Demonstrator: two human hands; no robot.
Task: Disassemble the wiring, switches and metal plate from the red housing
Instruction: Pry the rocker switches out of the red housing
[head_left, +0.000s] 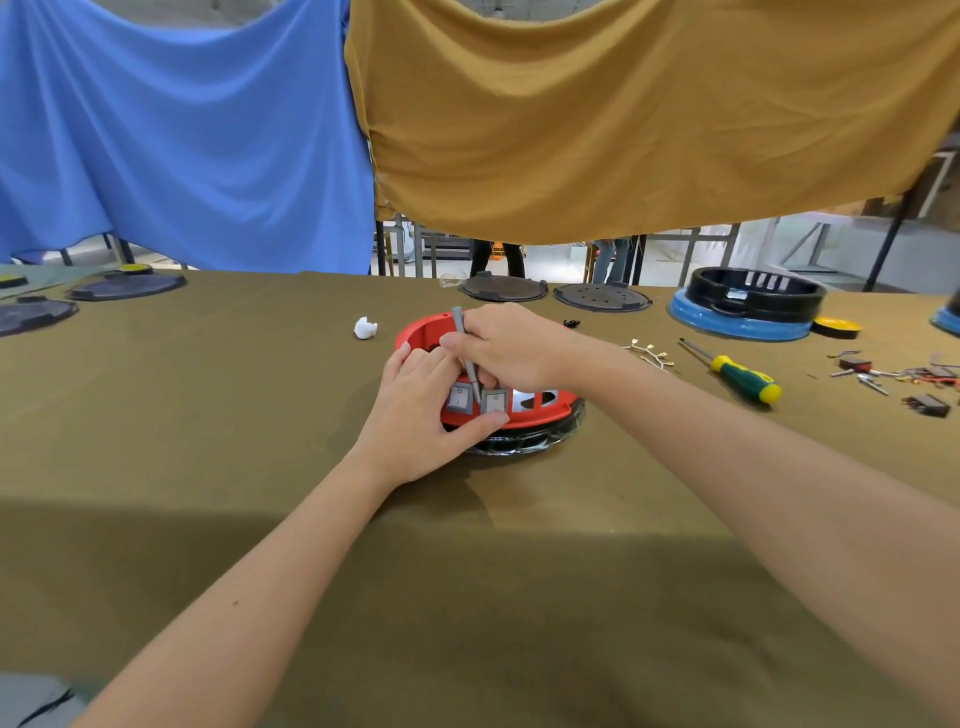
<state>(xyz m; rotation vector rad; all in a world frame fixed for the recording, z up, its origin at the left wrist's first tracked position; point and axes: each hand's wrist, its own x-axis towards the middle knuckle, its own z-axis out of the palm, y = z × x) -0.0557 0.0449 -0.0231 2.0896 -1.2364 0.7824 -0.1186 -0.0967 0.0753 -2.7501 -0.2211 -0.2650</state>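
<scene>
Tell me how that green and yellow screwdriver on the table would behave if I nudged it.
The screwdriver would probably roll, since its handle looks round, though the cloth-covered table should slow it. It looks rigid, and likely handle-heavy: the handle is much thicker than the thin shaft.

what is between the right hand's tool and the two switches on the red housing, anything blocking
Nothing visible blocks it. The right hand holds the grey tool with its tip down at the gap between the two switches on the red housing. The left hand grips the housing beside and under them, not across them.
</scene>
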